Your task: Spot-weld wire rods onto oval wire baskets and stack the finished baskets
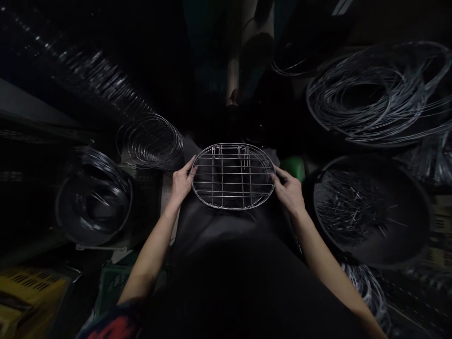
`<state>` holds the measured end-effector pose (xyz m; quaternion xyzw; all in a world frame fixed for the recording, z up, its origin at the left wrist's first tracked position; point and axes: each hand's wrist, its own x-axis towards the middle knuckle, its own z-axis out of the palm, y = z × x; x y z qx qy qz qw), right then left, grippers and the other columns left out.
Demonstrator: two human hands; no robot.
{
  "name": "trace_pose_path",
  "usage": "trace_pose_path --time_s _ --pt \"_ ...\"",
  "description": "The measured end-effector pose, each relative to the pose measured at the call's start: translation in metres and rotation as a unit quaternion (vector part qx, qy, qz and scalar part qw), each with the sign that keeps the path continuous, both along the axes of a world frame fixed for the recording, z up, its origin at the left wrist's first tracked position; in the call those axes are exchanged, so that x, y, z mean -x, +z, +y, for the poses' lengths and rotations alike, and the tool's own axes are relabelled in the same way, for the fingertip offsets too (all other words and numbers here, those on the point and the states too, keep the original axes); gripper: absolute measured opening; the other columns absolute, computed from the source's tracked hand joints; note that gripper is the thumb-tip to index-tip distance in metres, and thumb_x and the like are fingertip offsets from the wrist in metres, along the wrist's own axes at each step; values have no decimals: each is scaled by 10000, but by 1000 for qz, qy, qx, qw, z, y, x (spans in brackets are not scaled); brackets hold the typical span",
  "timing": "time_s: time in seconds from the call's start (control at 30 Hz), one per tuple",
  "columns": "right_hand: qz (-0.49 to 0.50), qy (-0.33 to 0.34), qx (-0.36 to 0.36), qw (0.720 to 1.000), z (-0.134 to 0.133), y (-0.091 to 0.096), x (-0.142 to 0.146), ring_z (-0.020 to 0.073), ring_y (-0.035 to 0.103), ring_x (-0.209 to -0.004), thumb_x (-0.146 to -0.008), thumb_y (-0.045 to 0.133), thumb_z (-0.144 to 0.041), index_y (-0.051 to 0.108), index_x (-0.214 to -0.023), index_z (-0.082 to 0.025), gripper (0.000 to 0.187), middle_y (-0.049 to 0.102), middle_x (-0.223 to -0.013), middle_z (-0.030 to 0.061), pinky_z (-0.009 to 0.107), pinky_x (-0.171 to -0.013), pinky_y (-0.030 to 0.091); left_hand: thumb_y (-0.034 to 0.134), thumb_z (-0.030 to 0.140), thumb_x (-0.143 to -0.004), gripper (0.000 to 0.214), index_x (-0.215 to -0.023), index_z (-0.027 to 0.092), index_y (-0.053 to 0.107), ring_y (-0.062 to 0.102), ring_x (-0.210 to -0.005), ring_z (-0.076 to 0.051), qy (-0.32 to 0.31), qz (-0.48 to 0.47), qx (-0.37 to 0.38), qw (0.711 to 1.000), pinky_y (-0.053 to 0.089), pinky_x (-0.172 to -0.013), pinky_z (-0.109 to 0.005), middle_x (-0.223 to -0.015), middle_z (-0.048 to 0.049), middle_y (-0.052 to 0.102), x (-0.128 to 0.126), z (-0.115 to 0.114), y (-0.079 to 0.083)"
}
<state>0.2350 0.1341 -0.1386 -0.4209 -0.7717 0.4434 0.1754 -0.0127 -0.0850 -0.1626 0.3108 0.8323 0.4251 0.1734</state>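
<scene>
An oval wire basket made of a metal grid rests on my lap over dark cloth, in the middle of the view. My left hand grips its left rim with the fingers curled round the wire. My right hand holds the right rim the same way. Both forearms reach in from the bottom of the view. The basket lies roughly level, its open side towards me.
A dark round basin with several short wire pieces stands at the right. Coils of wire rings lie at the back right, more rings at the back left, a dark tub at the left. A yellow crate sits bottom left.
</scene>
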Motion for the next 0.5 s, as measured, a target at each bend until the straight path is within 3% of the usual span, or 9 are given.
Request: trace_pose_path --time_s 0.07,0.17,0.33,0.4,0.5 --pt "-19 17 -21 999 0 -6 0 250 615 -1115 -839 556 -424 668 -1179 -228 408 675 -1188 45 441 -1034 437 542 344 -905 408 -1291 212 569 648 -1067 -236 3 17 23 1000 496 -988 -368 -1191 -39 656 0 0 -5" --pt "-13 -2 8 1000 -8 -17 4 244 595 -1150 -857 523 -455 640 -1223 -226 447 654 -1225 40 435 -1048 424 513 338 -918 396 -1280 191 575 627 -1109 -219 18 0 10 1000 479 -1009 -345 -1228 -48 636 1 2 -11" --pt "16 -29 39 999 -25 -17 7 195 591 -1156 -894 470 -427 629 -1239 -224 430 633 -1258 21 365 -1053 416 601 370 -823 429 -1199 165 629 635 -1085 -253 104 -47 16 993 490 -1002 -413 -1154 -57 677 -5 5 -4" --pt "-5 -35 19 999 -11 -17 -7 167 609 -1118 -910 454 -418 614 -1257 -250 417 646 -1239 -4 314 -1011 444 624 423 -777 437 -1176 245 644 624 -1102 -283 132 -19 22 991 486 -1006 -461 -1169 -8 673 -3 4 -2" --pt "-128 -134 -46 982 28 -19 -59 149 629 -1043 -936 409 -385 627 -1227 -253 387 675 -1188 -12 276 -935 476 582 497 -786 544 -1312 490 443 549 -1210 -283 66 9 44 997 450 -1049 -484 -1325 137 553 7 -2 4"
